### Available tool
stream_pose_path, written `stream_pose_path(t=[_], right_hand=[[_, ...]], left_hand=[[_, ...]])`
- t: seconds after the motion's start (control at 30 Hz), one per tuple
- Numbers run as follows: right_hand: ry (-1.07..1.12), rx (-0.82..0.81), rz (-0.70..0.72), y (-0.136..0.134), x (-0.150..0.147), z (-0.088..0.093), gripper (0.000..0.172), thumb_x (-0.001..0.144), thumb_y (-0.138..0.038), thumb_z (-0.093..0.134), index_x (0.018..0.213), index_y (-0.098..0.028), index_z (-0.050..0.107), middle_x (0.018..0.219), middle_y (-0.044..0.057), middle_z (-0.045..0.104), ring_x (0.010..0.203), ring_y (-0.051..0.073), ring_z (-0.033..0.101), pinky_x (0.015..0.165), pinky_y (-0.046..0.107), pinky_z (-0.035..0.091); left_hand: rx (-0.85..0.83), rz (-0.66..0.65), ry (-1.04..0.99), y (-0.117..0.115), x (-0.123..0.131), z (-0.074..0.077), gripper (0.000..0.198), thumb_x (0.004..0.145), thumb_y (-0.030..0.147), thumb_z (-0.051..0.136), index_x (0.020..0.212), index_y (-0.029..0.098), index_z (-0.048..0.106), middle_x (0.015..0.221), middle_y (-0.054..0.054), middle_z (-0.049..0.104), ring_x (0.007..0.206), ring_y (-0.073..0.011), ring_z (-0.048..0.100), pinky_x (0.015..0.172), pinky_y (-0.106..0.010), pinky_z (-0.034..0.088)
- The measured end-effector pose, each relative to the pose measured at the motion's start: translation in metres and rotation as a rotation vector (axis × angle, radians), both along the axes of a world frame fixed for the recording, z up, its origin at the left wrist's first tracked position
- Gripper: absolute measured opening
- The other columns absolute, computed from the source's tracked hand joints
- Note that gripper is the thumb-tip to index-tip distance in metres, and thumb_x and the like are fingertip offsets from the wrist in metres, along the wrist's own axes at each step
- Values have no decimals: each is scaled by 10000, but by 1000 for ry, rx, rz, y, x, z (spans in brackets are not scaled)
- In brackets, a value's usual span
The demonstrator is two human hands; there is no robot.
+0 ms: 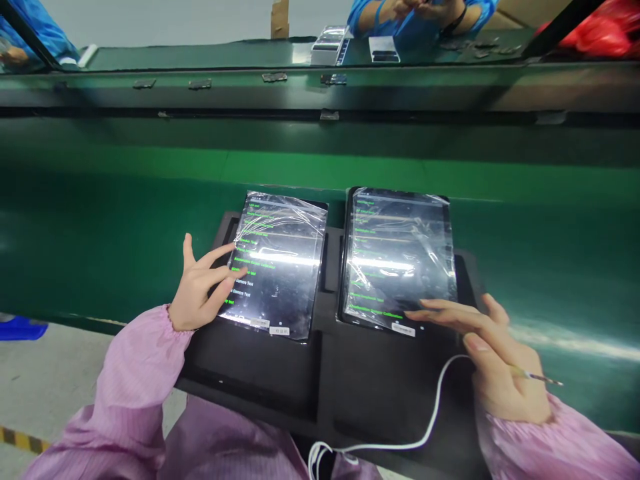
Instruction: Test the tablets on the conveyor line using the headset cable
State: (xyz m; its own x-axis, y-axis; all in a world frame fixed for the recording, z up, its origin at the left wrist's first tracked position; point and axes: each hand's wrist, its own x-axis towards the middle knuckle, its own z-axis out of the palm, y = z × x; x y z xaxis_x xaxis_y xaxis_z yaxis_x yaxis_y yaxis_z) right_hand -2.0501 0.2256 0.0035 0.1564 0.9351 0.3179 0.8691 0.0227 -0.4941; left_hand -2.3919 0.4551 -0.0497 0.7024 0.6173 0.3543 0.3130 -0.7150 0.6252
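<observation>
Two tablets with film over their screens lie side by side on a black tray (280, 373). Green and white test-menu lines show on the left tablet (290, 287), green ones on the right tablet (400, 253). My left hand (203, 287) is at the left tablet's left edge, fingers spread, with fingertips on or just over the screen. Over the lower right corner of the right tablet, my right hand (500, 353) has its fingers stretched out. A white cable (433, 420) runs into this hand, and a thin metal-tipped end (545, 380) sticks out behind the thumb.
A green work surface (100, 233) stretches behind the tray. Several small dark parts (200, 84) lie along the far ledge. Across from me, a co-worker's hands and blue sleeves (415, 17) show near a stack of white boxes (330, 43); another blue sleeve (40, 33) is far left.
</observation>
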Motion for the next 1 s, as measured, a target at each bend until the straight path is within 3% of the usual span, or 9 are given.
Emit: stream_pose_path(t=[0.07, 0.13, 0.43, 0.53, 0.67, 0.73, 0.8, 0.87, 1.0], right_hand=[[7, -11, -2, 0, 0, 0, 228, 963, -325, 377, 984, -270, 598, 871, 11, 768, 995, 293, 703, 1163, 546, 199], [13, -11, -5, 0, 0, 0, 226, 963, -321, 380, 987, -268, 598, 871, 13, 768, 1000, 290, 702, 1165, 539, 200], [-15, -5, 22, -1, 2, -1, 224, 969, -299, 374, 982, -252, 593, 886, -4, 767, 1011, 241, 692, 1167, 446, 207], [-20, -9, 30, -2, 2, -1, 228, 971, -292, 369, 981, -251, 593, 883, -14, 766, 1010, 219, 688, 1167, 402, 209], [-23, -16, 32, -3, 3, -2, 227, 970, -287, 370, 989, -251, 593, 882, -16, 765, 1022, 209, 682, 1168, 378, 209], [-22, -18, 31, -2, 3, -2, 222, 969, -282, 373, 983, -251, 593, 884, -14, 765, 1026, 205, 681, 1169, 372, 207], [-22, -14, 30, -2, 2, -1, 219, 970, -282, 375, 978, -251, 592, 883, -14, 764, 1022, 202, 682, 1170, 370, 204], [-20, -8, 32, -1, 2, -1, 221, 973, -282, 373, 980, -252, 592, 881, -14, 762, 1015, 199, 684, 1172, 369, 201], [-13, -8, 43, -2, 2, -1, 227, 975, -266, 368, 1006, -256, 592, 904, -12, 760, 1035, 192, 677, 1179, 366, 189]], left_hand=[[28, -16, -91, 0, -3, 0, 385, 918, 215, 388, 573, 254, 552, 486, 73, 629, 1047, -234, 715, 1231, -580, -126], [42, -29, -135, -1, -4, 0, 395, 906, 212, 406, 552, 265, 573, 417, 90, 566, 947, -223, 743, 1239, -568, -122], [13, -142, -87, 0, -3, -2, 360, 918, 243, 411, 655, 262, 657, 714, 57, 769, 1281, -258, 580, 1216, -596, -138], [-59, -46, 20, 2, 0, -6, 356, 982, 252, 345, 762, 230, 624, 1049, 11, 775, 1414, -250, 431, 1203, -615, -126], [-137, 120, 72, 4, 2, -8, 283, 1006, 328, 311, 1063, 207, 560, 1521, -74, 464, 1524, -268, 170, 1194, -660, -28], [-101, 82, -1, 4, 1, -7, 248, 996, 314, 328, 1010, 214, 555, 1438, -70, 563, 1502, -253, 250, 1207, -633, -29], [-64, -2, -69, 3, -1, -6, 264, 986, 267, 329, 852, 230, 553, 1137, -18, 750, 1403, -227, 436, 1219, -592, -70], [-66, -56, -77, 3, -2, -6, 318, 983, 235, 321, 748, 234, 536, 917, 24, 785, 1308, -212, 541, 1221, -572, -101], [-136, 57, 18, 4, 1, -7, 287, 1000, 269, 344, 883, 228, 602, 1236, -15, 710, 1420, -245, 412, 1204, -624, -81]])
